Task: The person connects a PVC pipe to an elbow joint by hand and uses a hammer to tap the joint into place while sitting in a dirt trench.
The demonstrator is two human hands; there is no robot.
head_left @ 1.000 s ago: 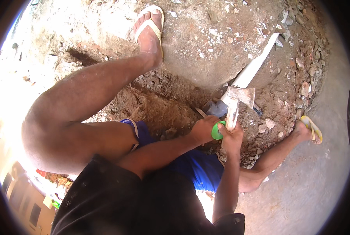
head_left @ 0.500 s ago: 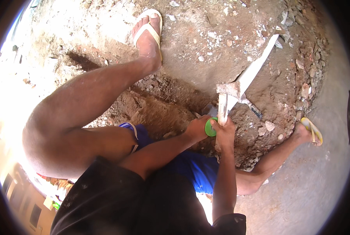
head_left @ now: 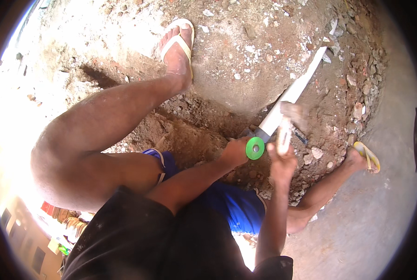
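My left hand [head_left: 236, 152] is closed around a chisel with a round green hand guard [head_left: 255, 148]; a metal end shows at the guard's middle, and the rest is hidden. Just to its right, my right hand [head_left: 283, 163] grips the pale wooden handle of a hammer [head_left: 284, 135]. The hammer's head is smeared by motion and stands away from the chisel. Beyond both hands a white pipe [head_left: 298, 87] lies slanting up to the right, with a grey piece at its near end. A dark slim tool [head_left: 300, 136] on the dirt is partly hidden behind the hammer.
Broken earth and a dug trench [head_left: 189, 126] run between my legs. Loose rubble [head_left: 357, 109] lines the right side beside a smooth grey floor [head_left: 357, 214]. My sandalled feet rest on the dirt at the top and on the floor at right.
The hammer has swung right, away from the chisel, with my right hand moving right too. The green guard has tilted to face up more. My left hand has stayed nearly in place.
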